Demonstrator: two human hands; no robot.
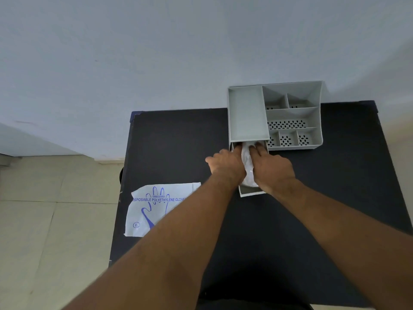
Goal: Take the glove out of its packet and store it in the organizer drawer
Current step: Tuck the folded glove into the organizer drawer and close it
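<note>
Pressing down from either side, the left hand and right hand flank the glove, fingers stretched forward against it, left thumb splayed out; fingertips are hidden at the drawer's mouth. The crumpled white glove lies in the pulled-out drawer of the grey organizer, its long axis running front to back, far end pointing inward. On the black table, the packet reads "EMBOSSED", "ISPOSABLE POLYETHYLENE GLOVE", a circled "L", beside a blue hand outline.
</note>
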